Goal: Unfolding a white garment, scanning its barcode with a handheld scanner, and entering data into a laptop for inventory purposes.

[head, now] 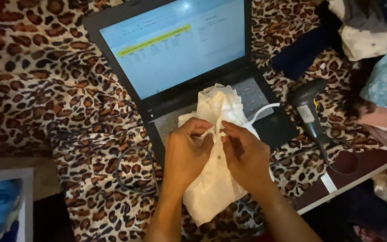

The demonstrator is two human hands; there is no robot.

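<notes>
Half the laptop keyboard (pixel 251 96) garment-covered (pixel 216 179)

A cream lace-trimmed cloth garment (pixel 216 148) is seen against a brown-and-black leopard-print fabric cover (pixel 59 89); a black open laptop (pixel 175 58) shows a pale blue screen.

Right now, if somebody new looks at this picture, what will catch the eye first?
In the middle, the left hand and the right hand pinch a cream lace-trimmed garment at its front. Behind it stands an open laptop with a bright screen, on a leopard-print cover filling the scene. A dark handheld scanner lies to the right.
</notes>
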